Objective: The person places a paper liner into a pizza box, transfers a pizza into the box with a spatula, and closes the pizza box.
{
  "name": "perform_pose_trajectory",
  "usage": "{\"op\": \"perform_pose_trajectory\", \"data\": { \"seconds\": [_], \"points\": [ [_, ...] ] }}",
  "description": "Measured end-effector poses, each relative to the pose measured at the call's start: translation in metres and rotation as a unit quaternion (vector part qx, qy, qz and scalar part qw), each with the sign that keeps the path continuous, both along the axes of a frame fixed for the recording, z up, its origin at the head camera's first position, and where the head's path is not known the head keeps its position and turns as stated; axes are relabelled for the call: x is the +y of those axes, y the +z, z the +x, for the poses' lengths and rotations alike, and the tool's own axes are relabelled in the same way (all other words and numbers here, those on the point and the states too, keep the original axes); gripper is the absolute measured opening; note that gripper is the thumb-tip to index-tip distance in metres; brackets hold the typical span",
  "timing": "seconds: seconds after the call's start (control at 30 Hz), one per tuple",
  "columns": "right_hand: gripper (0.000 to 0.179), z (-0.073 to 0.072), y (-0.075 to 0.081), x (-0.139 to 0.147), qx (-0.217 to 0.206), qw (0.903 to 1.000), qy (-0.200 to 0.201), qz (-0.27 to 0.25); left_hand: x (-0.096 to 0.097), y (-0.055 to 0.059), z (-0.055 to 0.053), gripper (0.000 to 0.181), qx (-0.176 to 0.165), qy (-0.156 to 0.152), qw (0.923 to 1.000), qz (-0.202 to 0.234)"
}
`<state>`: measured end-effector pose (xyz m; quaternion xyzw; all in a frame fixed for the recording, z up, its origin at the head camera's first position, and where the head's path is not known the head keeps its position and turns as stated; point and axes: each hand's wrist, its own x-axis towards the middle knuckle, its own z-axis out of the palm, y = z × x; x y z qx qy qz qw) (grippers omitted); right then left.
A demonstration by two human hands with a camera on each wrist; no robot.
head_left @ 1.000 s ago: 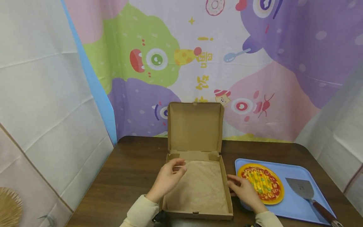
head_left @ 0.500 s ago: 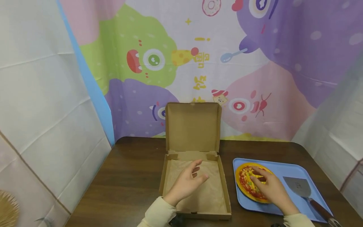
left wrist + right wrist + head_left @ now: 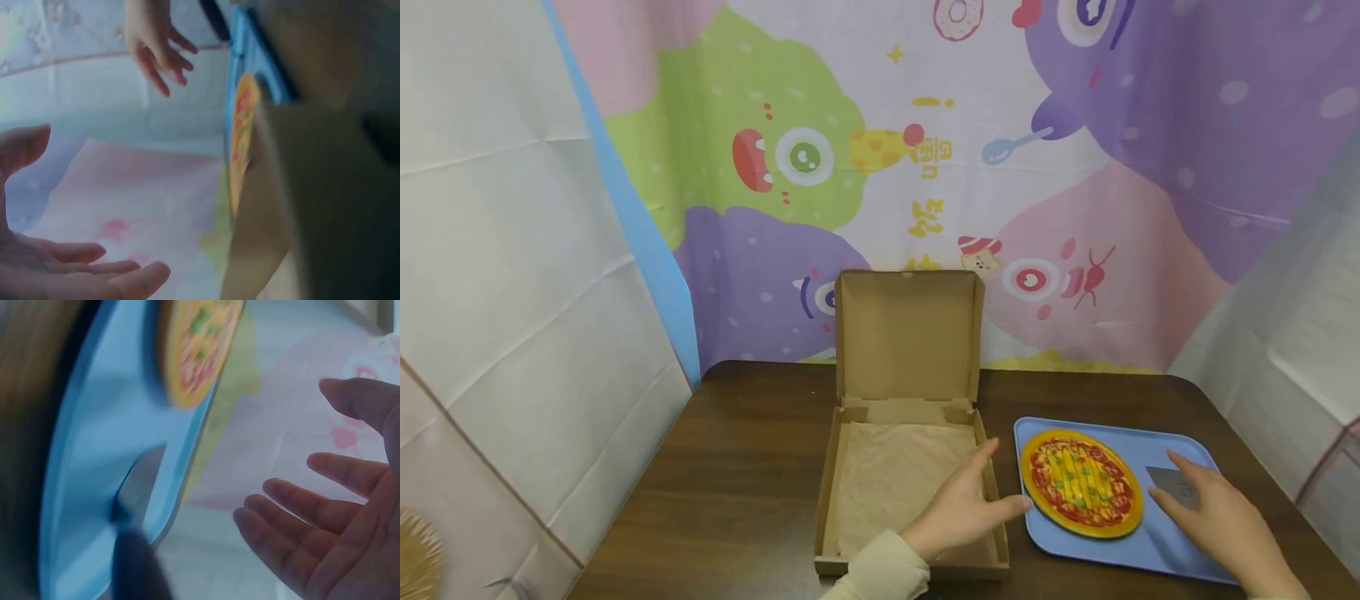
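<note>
On a smooth light-blue tray (image 3: 1131, 442), a dark-handled, metal-bladed spatula (image 3: 1176, 483) seems to be reached for by the right hand (image 3: 1225, 521).
Nothing is held in either grip: fingers are parted, the left hand (image 3: 958, 507) poised by the tan cardboard box (image 3: 910, 333). The handle (image 3: 136, 565) would best be grasped firmly, the thin blade (image 3: 142, 486) kept flat, clear of the round, yellow-rimmed pizza (image 3: 1081, 483) beside it.

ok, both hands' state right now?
Left hand: open, holding nothing, by the box.
Right hand: open, holding nothing, above the spatula, not touching it.
</note>
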<state>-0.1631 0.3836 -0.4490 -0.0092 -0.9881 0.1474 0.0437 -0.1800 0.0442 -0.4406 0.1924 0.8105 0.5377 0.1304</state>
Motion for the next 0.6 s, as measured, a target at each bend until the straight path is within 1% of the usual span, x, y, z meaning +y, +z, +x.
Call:
{"op": "perform_pose_trajectory", "data": {
  "seconds": [0.07,0.13,0.23,0.33,0.37,0.5,0.6],
  "points": [
    [0.085,0.001,-0.002,0.013,-0.026,0.9994,-0.01,0.019,0.009,-0.002,0.004,0.084,-0.004,-0.005,0.9999,-0.009],
    [0.09,0.002,-0.005,0.025,-0.061,0.9974,-0.023,0.03,0.018,-0.004,0.008,0.082,-0.011,-0.009,0.9998,-0.016],
    [0.096,0.004,-0.009,0.038,-0.116,0.9912,-0.047,0.042,0.03,-0.008,0.014,0.079,-0.015,-0.013,0.9998,-0.006],
    [0.099,0.007,-0.013,0.047,-0.158,0.9849,-0.061,0.036,0.041,-0.012,0.018,0.078,-0.026,-0.01,0.9996,0.001],
    [0.099,0.008,-0.013,0.05,-0.166,0.9835,-0.065,0.032,0.044,-0.013,0.019,0.078,-0.029,-0.009,0.9995,0.0],
    [0.098,0.012,-0.015,0.055,-0.194,0.978,-0.076,0.013,0.055,-0.018,0.023,0.08,-0.063,0.005,0.9978,-0.02],
    [0.094,0.013,-0.015,0.056,-0.208,0.9749,-0.079,0.011,0.062,-0.022,0.024,0.078,-0.081,0.017,0.9963,-0.022]
  ]
}}
